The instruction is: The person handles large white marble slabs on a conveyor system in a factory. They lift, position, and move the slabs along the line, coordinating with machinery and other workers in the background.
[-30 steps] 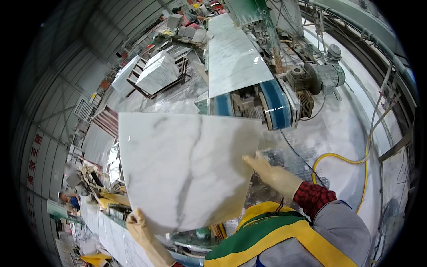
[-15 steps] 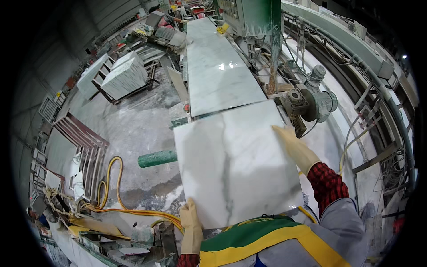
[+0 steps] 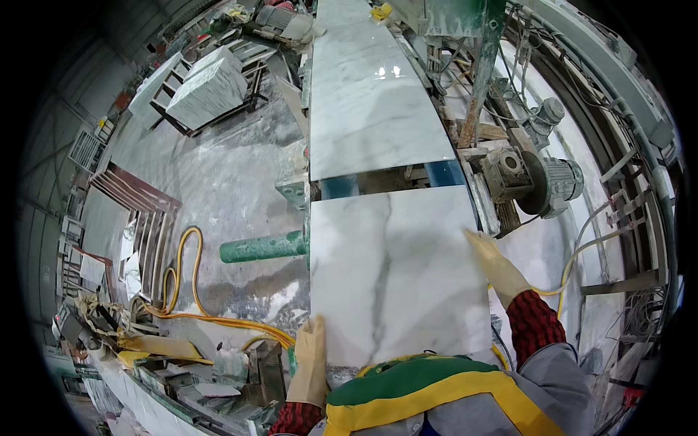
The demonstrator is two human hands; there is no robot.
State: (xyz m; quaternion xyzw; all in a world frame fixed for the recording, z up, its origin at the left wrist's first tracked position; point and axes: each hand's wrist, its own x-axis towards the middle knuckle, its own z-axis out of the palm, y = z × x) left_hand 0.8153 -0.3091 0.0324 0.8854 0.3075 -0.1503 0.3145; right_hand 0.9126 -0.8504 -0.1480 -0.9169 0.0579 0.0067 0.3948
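Note:
A white marble slab (image 3: 400, 276) with a grey vein down its middle lies in front of me on the line. My left hand (image 3: 310, 361), in a cream glove, grips its left edge close to the near corner. Further up on the opposite side, my gloved right hand (image 3: 500, 265) holds the slab's right edge, with the fingertips near the far right corner. The undersides of both grips are hidden. Beyond the slab lies a longer marble slab (image 3: 374, 120), wet and shiny. Blue belts (image 3: 339, 187) show in the gap between the two slabs.
A motor (image 3: 560, 183) with a gearbox stands right of the slabs. To the left, a green tube (image 3: 263, 248) juts out over the floor. Yellow hoses (image 3: 218, 317) run along the floor toward me. Stacked slabs (image 3: 209, 87) on a frame stand at the far left.
The near slab has turned to line up with the belts, and a gap has opened between it and the far slab. Both hands stay at its edges. My view has shifted.

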